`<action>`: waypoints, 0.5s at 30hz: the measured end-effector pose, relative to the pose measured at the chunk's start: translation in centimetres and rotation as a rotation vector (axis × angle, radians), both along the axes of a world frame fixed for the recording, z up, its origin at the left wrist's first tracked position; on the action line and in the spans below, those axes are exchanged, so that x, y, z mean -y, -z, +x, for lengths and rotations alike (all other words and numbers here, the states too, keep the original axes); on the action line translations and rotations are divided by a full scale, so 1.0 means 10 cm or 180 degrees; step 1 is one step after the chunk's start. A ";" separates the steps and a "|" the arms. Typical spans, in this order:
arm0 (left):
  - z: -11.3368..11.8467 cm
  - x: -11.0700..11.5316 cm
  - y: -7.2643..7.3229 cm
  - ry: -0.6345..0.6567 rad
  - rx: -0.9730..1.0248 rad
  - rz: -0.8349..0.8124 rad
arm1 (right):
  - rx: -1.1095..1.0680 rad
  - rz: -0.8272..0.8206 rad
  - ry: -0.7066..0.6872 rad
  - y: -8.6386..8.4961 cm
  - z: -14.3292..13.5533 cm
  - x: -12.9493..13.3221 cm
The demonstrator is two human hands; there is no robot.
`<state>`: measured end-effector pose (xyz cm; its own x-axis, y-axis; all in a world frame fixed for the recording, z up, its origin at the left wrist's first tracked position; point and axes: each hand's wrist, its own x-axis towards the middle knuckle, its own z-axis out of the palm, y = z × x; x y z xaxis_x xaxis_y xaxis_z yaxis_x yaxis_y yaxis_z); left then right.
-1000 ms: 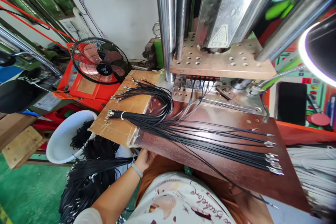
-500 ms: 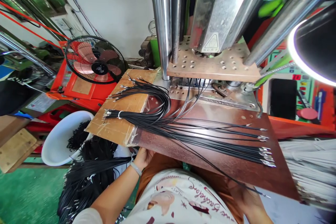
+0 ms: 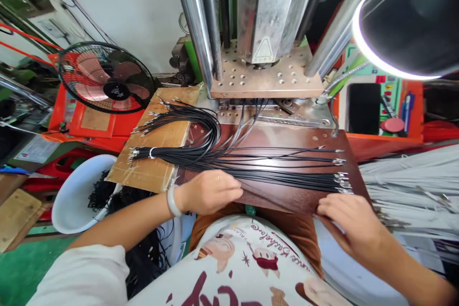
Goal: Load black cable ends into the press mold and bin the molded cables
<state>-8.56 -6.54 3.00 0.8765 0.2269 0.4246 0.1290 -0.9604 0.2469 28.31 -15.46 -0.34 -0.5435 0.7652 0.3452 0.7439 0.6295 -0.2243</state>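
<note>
My left hand (image 3: 211, 192) is over the front edge of the brown board (image 3: 279, 141), its fingers closed round part of a black cable near the cable bundle (image 3: 258, 172). My right hand (image 3: 344, 215) is closed at the board's front right, pinching the same single cable, which runs blurred between both hands. The long black cables lie across the board with metal ends at the right. A white tie (image 3: 152, 153) holds their left end on the cardboard (image 3: 168, 138). Other cables curve up under the press plate (image 3: 268, 87).
A black fan (image 3: 116, 90) stands at the left, above a white basin (image 3: 81, 215) holding black parts. The press has thick metal columns (image 3: 193, 19). A ring lamp (image 3: 358, 33) hangs at the upper right, near a phone (image 3: 364, 107). White cables (image 3: 412, 186) lie at the far right.
My left hand has risen from below the board's left side to its front edge. My right hand has moved up. The single cable's loose end has shifted, and the view has moved right.
</note>
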 end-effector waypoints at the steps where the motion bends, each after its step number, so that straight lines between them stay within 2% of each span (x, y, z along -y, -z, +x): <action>1: 0.07 -0.12 -0.06 -0.0139 -0.0077 -0.0046 | 0.0020 -0.0121 0.0008 -0.06 0.10 -0.14; 3: 0.23 -0.31 -0.11 -0.0377 -0.0366 -0.0343 | 0.0131 -0.0207 0.0232 -0.15 0.31 -0.51; 5: 0.42 -0.45 -0.09 -0.0468 -0.0563 -0.0808 | 0.0273 -0.0134 0.0529 -0.17 0.48 -0.98; 8: 0.69 -0.58 -0.01 -0.0635 -0.0516 -0.1418 | 0.0667 0.0184 0.1092 -0.05 0.57 -1.70; 10: 0.82 -0.62 0.00 -0.0954 -0.0654 -0.1487 | 0.0727 0.0155 0.1066 0.08 0.52 -2.04; 12: 0.88 -0.63 -0.04 -0.1192 -0.0967 -0.1361 | 0.0722 0.0058 0.0837 0.16 0.44 -2.18; 15: 0.87 -0.61 -0.15 -0.1091 -0.1300 -0.1274 | 0.0663 -0.0038 0.0511 0.10 0.33 -2.05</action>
